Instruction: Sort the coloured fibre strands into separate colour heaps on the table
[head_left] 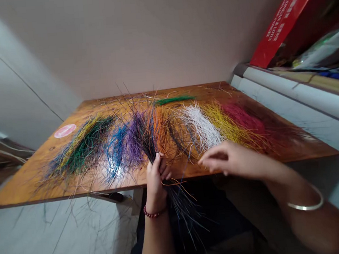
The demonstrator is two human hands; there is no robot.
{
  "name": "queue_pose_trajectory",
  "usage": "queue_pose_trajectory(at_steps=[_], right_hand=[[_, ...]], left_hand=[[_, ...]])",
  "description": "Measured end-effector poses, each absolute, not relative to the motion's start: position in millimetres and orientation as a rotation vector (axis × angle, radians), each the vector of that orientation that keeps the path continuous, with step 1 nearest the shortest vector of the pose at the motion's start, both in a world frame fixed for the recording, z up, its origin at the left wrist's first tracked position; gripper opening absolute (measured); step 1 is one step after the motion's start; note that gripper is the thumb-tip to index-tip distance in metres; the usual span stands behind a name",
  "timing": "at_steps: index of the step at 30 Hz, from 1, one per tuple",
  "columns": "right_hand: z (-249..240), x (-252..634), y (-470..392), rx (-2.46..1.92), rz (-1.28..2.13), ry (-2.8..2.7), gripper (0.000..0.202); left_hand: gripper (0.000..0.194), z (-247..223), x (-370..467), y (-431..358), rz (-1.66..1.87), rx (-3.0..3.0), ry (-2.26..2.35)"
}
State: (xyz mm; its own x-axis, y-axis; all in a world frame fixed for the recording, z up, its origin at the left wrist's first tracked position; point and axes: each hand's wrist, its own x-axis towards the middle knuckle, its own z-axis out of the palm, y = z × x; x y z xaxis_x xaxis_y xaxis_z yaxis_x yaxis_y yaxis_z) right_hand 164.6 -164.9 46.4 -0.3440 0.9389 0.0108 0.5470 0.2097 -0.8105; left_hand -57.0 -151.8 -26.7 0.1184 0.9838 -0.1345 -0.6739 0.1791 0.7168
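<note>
My left hand (157, 175) is closed around a bundle of thin black wires (147, 139) at the table's front edge. The bundle fans out upward over the table, and its lower ends spread below my fist over my dark-clothed lap. A loose orange wire (180, 183) sticks out beside that fist. To the right, my right hand (224, 157) hovers in front of the white wires (203, 126), its fingers bent and drawn together. Whether a thin strand lies between those fingertips is too fine to see. Purple wires (133, 142) and orange wires (159, 128) lie on either side of the black bundle.
On the wooden table (82, 188) lie blue wires (116, 147), green wires (85, 154), yellow wires (231, 123) and red wires (246, 118). A small green bunch (176, 100) lies farther back. Right of the table, a red box (289, 17) stands on a white surface. A wall rises behind.
</note>
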Motion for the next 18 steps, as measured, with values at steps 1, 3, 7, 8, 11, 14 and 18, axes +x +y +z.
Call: queue_pose_trajectory(at_steps=[1,3,7,8,11,14,18], right_hand=[[40,149,-179,-1.365,1.096,-1.996,0.032],[26,122,-198,-1.348,1.136,-1.914,0.034],[6,91,-202,-1.216,1.004,-1.766,0.027],[6,90,-202,-1.168,0.969,-1.762,0.025],[20,100,-208,-1.059,0.887,-1.711,0.018],[53,130,-220,-0.941,0.808,-1.523,0.016],[99,172,-222,-0.776,0.732,-1.125,0.013]], left_hand=[[0.027,-26,-56,-152,1.315,0.568,0.686],[0.027,-26,-55,-153,1.332,0.583,0.693],[0.026,-25,-54,-154,1.344,0.602,0.695],[0.026,-25,-54,-154,1.345,0.61,0.694],[0.026,-26,-56,-155,1.343,0.627,0.688],[0.026,-27,-57,-154,1.332,0.619,0.683],[0.026,-21,-58,-156,1.323,0.603,0.683]])
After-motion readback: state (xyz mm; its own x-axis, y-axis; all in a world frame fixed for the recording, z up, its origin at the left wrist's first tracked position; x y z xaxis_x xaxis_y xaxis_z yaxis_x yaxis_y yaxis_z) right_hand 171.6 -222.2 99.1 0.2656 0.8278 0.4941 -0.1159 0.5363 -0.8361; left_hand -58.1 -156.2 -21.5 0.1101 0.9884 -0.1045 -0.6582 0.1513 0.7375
